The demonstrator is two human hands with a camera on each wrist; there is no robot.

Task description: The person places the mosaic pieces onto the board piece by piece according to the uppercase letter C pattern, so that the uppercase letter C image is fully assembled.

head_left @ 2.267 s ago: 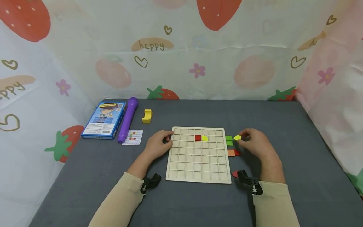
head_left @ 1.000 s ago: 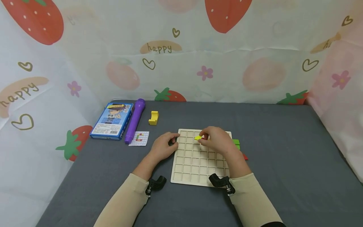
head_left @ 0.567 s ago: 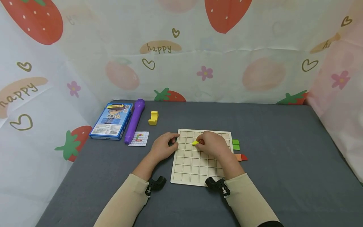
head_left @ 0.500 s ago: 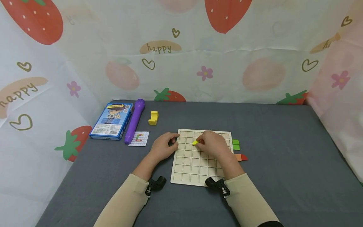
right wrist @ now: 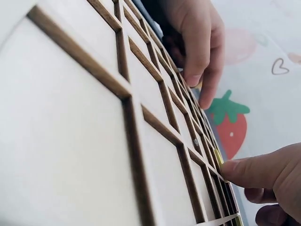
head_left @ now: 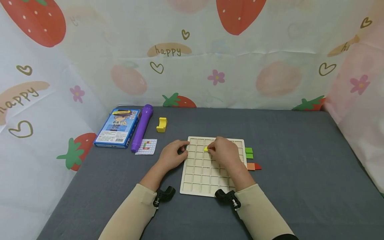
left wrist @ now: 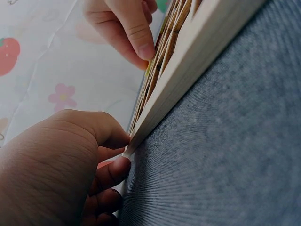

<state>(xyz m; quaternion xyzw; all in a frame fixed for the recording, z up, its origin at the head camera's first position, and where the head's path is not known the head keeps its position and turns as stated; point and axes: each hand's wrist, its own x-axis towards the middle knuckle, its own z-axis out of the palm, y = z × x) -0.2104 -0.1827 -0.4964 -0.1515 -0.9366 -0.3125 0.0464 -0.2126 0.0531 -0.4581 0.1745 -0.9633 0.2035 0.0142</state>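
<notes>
A pale wooden grid board (head_left: 198, 180) lies on the dark grey cloth. My left hand (head_left: 173, 155) grips its left edge near the upper corner; in the left wrist view the thumb and fingers (left wrist: 113, 170) meet at that edge. Over the board's upper part, my right hand (head_left: 225, 151) pinches a small yellow tile (head_left: 205, 149), which sits at a cell in the second row. The right wrist view shows the thumb against this yellow tile (right wrist: 218, 157). The right hand covers the cells beside it.
Green tiles (head_left: 249, 150), an orange tile (head_left: 251, 166) and a red tile (head_left: 258, 166) lie right of the board. On the left are a blue box (head_left: 117, 128), a purple tube (head_left: 142, 128), a pattern card (head_left: 146, 147) and a yellow block (head_left: 161, 124).
My right hand has carried the yellow tile from right of the board to an upper cell, then shifted it slightly. My left hand keeps its grip on the board's edge.
</notes>
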